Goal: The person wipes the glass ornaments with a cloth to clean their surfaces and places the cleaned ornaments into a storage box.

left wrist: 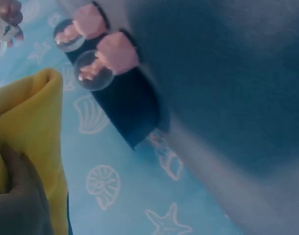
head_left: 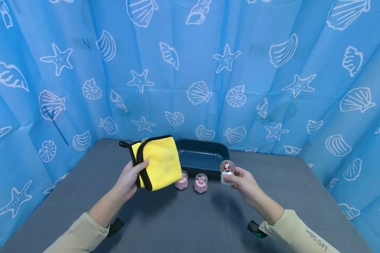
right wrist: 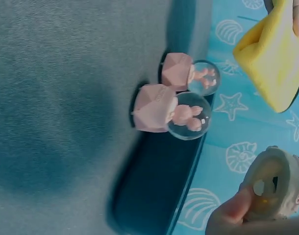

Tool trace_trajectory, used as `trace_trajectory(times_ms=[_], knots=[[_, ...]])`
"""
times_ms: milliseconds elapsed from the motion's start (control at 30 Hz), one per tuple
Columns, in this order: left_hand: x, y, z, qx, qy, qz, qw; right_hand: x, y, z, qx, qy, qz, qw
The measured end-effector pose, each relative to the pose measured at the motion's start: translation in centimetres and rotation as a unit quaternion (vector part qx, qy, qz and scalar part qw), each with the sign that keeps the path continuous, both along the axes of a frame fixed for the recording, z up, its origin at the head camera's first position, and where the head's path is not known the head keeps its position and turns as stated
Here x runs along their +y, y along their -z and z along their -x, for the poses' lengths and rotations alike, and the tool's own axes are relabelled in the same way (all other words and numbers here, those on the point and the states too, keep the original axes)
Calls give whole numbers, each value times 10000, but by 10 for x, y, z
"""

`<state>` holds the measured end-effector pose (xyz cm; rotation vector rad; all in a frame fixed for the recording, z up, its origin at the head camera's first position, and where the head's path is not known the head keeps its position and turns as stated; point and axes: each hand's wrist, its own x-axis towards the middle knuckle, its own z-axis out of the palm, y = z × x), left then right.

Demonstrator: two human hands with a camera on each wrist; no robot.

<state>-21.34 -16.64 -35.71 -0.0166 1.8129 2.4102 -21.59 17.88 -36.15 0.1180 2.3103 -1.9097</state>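
My left hand (head_left: 128, 181) grips a folded yellow cloth (head_left: 161, 161) with black edging and a hanging loop, held up over the table's left part. In my right hand (head_left: 245, 182) is a small snow globe (head_left: 227, 172) with a red-and-white Santa figure and a white base, pinched between thumb and fingers above the table. The right wrist view shows the underside of its base (right wrist: 269, 183). Two pink-based snow globes, a left one (head_left: 181, 181) partly covered by the cloth and a right one (head_left: 201, 183), stand on the table between my hands.
Behind the pink globes sits a dark blue rectangular tray (head_left: 202, 160), its left end overlapped by the cloth. The grey table (head_left: 190, 225) reaches back to a blue curtain (head_left: 183, 70) printed with white shells and starfish.
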Motion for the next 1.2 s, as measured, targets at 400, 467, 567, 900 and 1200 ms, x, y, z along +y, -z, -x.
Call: trace_trajectory(times_ms=[400,467,567,900,1200], knots=[[21,-10,-4,137,207,-52,9997,-14,-12,-3,278,-257,484,9981],[23,-12,-5,179,223,-20,9996,-17,-14,-3,331,-385,640,9967],[26,-13,-7,232,272,-10,9994,-21,-17,-4,381,-501,781,9950],[35,-15,-7,253,344,53,9991,-34,-23,-4,384,-626,568,9957],[44,-18,-7,229,417,-3,9989,-41,-24,-4,454,-776,556,9944]])
